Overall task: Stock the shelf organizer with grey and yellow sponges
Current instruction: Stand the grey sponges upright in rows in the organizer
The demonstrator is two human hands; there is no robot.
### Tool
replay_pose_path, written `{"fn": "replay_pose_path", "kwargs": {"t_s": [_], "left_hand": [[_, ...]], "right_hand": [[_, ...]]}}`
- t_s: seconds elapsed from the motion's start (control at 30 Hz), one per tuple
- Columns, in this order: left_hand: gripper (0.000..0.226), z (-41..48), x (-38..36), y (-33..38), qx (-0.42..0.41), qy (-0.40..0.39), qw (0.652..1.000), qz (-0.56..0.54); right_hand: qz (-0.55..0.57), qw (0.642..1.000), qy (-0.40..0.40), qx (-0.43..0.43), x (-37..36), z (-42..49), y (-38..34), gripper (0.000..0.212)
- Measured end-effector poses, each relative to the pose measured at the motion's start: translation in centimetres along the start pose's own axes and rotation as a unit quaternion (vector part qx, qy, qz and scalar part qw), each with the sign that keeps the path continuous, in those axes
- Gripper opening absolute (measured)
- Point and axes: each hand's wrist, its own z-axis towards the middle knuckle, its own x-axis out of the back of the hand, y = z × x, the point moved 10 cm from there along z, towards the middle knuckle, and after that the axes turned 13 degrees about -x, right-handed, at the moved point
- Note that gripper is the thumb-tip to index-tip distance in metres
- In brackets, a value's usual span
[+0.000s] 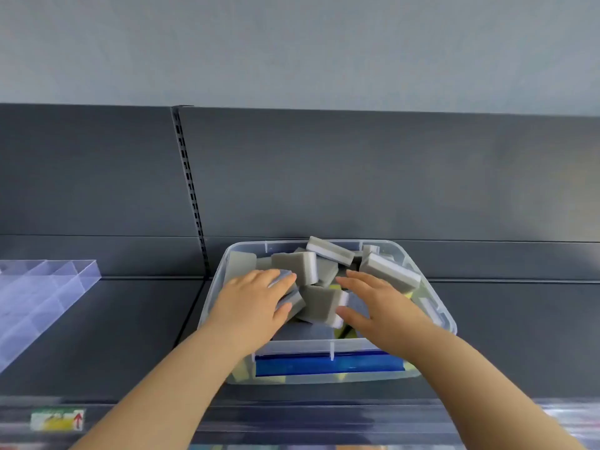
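Where the shelf's (130, 336) near edge bears a blurred label (56, 418), a clear bin (324, 347) stands. Left grip (256, 293): clasping one grey sponge (293, 302) inside the bin. Right grip (373, 303): released, fingers straight over the grey sponges (329, 251). Yellow sponges (349, 333): beneath. Far left: shelf organizer (48, 287), well apart from the bin.

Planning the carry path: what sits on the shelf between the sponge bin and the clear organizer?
Nothing. The head view shows only bare dark shelf, crossed by a panel seam, between the bin and the organizer.
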Motion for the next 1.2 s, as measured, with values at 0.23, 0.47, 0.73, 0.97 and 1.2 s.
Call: {"fn": "replay_pose_path", "kwargs": {"t_s": [0.23, 0.47, 0.73, 0.97, 1.2], "left_hand": [[0.051, 1.1, -2.4, -1.9, -0.011, -0.031, 0.999, -0.007], [0.049, 2.5, -3.5, -4.4, 0.008, -0.027, 0.995, -0.094], [0.035, 3.0, 2.6, -7.9, 0.046, 0.148, 0.961, -0.23], [0.027, 4.4, 2.4, -6.9, 0.078, 0.123, 0.949, -0.281], [0.039, 6.3, -0.6, -3.4, 0.09, 0.021, 0.957, -0.276]], "right_hand": [[-0.019, 0.999, -0.021, -0.028, -2.5, 1.7, -1.0, 0.057], [0.045, 0.994, -0.015, -0.096, -3.4, 3.0, -0.5, 0.062], [0.303, 0.94, 0.098, -0.124, 2.8, 3.7, 3.1, 0.066], [0.257, 0.958, 0.11, -0.065, 5.2, 5.3, 2.8, 0.045], [0.171, 0.984, 0.045, -0.007, 3.4, 5.8, 3.7, 0.048]]}}
